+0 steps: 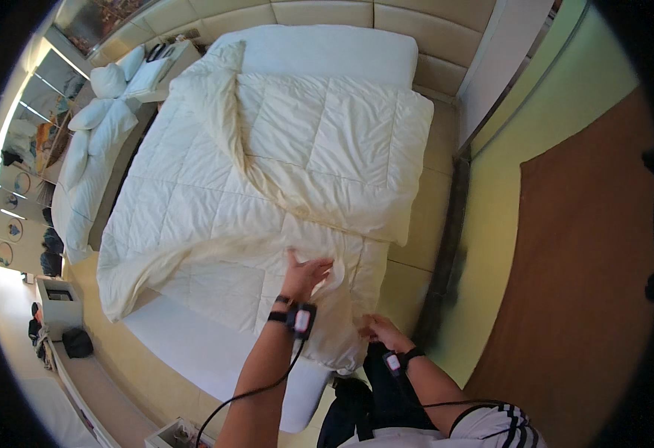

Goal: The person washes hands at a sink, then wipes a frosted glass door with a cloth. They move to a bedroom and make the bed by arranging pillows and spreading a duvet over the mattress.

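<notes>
A white quilted comforter [203, 196] lies rumpled over a bed, with its top layer folded back in a curved ridge across the middle. My left hand [306, 276] is over the near part of the comforter, thumb and fingers spread, next to a loose white fold. At the comforter's near right edge is my right hand [381, 330], its fingers bent and blurred. Whether they pinch the fabric is hard to make out. Beneath the comforter, the white mattress [198, 341] shows along the near left side and at the head end.
A padded headboard [327, 14] borders the far end. White pillows [100, 123] rest on a bench at left, near a bedside cabinet [178, 64]. A green wall [486, 224] with a brown panel [578, 252] rises at right. Cables run from both wrist-worn devices [301, 322].
</notes>
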`<act>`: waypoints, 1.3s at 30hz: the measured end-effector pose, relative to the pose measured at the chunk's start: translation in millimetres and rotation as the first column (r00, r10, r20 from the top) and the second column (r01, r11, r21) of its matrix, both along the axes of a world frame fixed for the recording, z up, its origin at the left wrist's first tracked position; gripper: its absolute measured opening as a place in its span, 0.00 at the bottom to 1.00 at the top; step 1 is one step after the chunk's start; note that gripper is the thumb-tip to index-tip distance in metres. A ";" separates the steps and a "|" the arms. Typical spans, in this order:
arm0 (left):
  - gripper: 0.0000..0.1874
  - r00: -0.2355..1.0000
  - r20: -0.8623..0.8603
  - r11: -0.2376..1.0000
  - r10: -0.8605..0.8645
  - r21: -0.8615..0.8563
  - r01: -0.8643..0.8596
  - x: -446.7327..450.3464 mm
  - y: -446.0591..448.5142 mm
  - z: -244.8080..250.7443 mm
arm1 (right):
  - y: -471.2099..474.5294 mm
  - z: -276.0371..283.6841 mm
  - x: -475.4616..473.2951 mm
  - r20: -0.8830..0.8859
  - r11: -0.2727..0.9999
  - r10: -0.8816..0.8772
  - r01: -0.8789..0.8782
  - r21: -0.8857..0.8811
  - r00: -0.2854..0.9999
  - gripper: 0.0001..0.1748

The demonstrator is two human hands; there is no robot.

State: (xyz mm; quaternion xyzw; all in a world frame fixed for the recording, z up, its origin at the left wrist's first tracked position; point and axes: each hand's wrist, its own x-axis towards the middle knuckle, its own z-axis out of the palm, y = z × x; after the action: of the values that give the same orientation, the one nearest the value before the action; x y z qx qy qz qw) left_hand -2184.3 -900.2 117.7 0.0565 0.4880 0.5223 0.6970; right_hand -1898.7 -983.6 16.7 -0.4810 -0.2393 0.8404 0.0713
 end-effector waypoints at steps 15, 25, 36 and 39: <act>0.39 0.964 0.260 0.979 -0.064 -0.173 0.111 102.9 46.2 -25.0 | 85.3 -41.2 28.5 0.225 0.930 -0.367 0.351 0.106 0.903 0.20; 0.20 1.000 -0.002 0.982 0.014 -0.188 -0.014 65.1 3.7 -50.7 | 155.4 -37.0 123.1 0.357 0.913 -0.393 0.313 0.261 0.847 0.09; 0.19 0.596 -0.678 0.744 0.430 -0.108 -0.660 -91.8 169.6 -141.7 | 355.4 -49.3 51.4 0.456 0.870 -0.428 0.219 0.442 0.781 0.50; 0.22 0.759 -0.554 0.761 0.341 -0.311 -0.569 -101.5 215.7 -134.8 | 405.5 -58.5 37.9 0.185 0.805 -0.556 0.470 0.361 0.810 0.46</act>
State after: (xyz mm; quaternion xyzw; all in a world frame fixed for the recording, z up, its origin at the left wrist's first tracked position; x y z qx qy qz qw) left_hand -2285.9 -684.5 -17.1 -0.1114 0.7481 0.5192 0.3979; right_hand -1860.9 -578.1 -41.8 -0.6260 -0.2303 0.6654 0.3351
